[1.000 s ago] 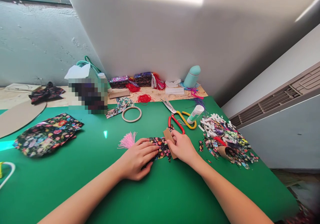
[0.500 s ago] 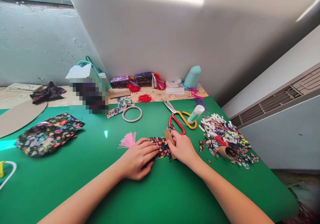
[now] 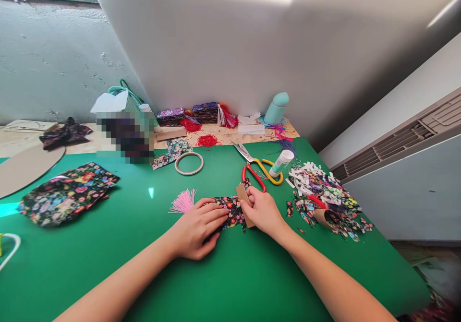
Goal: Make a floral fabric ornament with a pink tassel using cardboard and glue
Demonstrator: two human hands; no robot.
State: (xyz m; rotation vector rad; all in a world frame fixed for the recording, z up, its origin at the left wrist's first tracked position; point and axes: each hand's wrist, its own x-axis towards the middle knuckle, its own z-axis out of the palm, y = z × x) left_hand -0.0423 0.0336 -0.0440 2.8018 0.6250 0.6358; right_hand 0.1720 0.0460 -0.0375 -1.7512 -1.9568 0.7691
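Note:
My left hand (image 3: pixel 200 228) lies flat with its fingers stretched out over a strip of black floral fabric (image 3: pixel 236 210), pressing it to the green table top. A pink tassel (image 3: pixel 183 202) sticks out beyond the left hand's knuckles; its other end is hidden. My right hand (image 3: pixel 263 212) pinches a narrow brown cardboard strip (image 3: pixel 242 193) between thumb and fingers. That cardboard stands across the right end of the fabric and touches it. Scissors (image 3: pixel 248 164) with one red and one yellow handle lie just beyond the right hand, blades apart.
A white glue stick (image 3: pixel 282 162) leans on the yellow handle. At right spreads a heap of paper and fabric scraps (image 3: pixel 324 195) with a cardboard tube. A tape roll (image 3: pixel 189 163) lies further back. More floral fabric (image 3: pixel 68 195) is at left. A mint bottle (image 3: pixel 277 108) stands by the wall.
The cardboard strip in my right hand has turned slightly, showing more of its brown face. Both hands stay in nearly the same place; the view has shifted a little.

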